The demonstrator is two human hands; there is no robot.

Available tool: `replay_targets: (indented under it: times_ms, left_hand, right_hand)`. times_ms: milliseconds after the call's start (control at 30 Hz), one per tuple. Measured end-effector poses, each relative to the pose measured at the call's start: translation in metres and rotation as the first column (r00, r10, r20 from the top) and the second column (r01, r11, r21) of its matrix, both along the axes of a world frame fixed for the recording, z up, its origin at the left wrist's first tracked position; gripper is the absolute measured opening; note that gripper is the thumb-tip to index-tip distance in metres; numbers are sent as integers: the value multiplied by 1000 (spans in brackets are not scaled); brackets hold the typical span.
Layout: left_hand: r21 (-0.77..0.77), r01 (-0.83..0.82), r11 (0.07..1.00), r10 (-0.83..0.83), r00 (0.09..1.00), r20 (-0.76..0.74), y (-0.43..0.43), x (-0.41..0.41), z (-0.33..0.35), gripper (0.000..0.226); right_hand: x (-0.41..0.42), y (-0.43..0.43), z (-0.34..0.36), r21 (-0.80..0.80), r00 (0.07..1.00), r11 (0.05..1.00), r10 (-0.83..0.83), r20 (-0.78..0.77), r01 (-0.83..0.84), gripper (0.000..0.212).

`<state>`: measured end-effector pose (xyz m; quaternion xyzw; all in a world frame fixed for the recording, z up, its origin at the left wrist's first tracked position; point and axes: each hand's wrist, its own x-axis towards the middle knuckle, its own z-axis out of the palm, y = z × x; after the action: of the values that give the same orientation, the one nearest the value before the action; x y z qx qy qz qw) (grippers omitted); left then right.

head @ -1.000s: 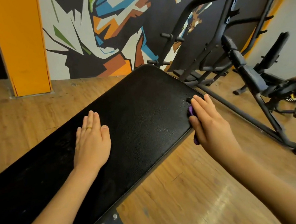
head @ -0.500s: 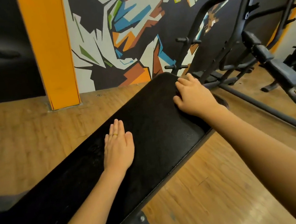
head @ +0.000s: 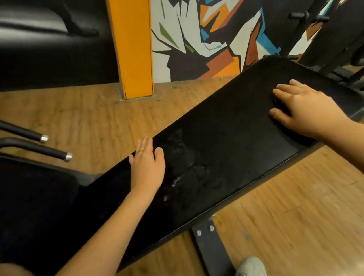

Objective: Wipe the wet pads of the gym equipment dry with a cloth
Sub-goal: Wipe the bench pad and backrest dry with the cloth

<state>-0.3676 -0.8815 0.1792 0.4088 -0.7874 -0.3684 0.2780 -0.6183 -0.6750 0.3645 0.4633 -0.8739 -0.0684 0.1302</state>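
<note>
An orange pillar (head: 132, 40) and chrome-tipped bars (head: 39, 149) stand near the wet pad (head: 233, 131).

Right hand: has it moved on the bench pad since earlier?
Yes, the right hand went from the right edge of the bench pad onto its top.

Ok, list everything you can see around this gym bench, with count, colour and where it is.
bench pad: one, black, centre, running diagonally
wet patch: one, glistening, middle of the bench pad
second pad: one, black, lower left
bars: two, black with silver ends, left
pillar: one, orange, top centre
mural: one, multicoloured, back wall
rack: one, black, top right
floor: one, brown wood, all around
shoe: one, pale, bottom edge
left hand: flat on the bench pad's far edge, with a ring on one of its fingers
right hand: pressing on the bench pad's right end
</note>
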Motion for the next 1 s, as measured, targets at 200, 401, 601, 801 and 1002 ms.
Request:
replay_targets:
  times_ms: [200,401,601,801,1002]
  left_hand:
    - [131,-151,980,98,933,347,-19,70,-75,60]
    - [143,-164,976,120,954,273,-1,88,-117,63]
    - [127,-187,974,148,952,267,0,85,-116,62]
    - [126,-198,972,162,954,253,-2,85,-119,61]
    - [111,-210,971,179,954,240,-1,84,-118,61]
  right_hand:
    - [34,-21,-32,85,982,979,185,27,-187,52]
    - [54,-47,-72,110,965,959,261,15,-261,51]
    - [98,-36,-93,-45,990,989,144,-13,-144,47]
    - [172,-21,-154,-41,926,928,372,72,-370,45]
    - [119,-28,-116,0,981,981,192,-31,-192,45]
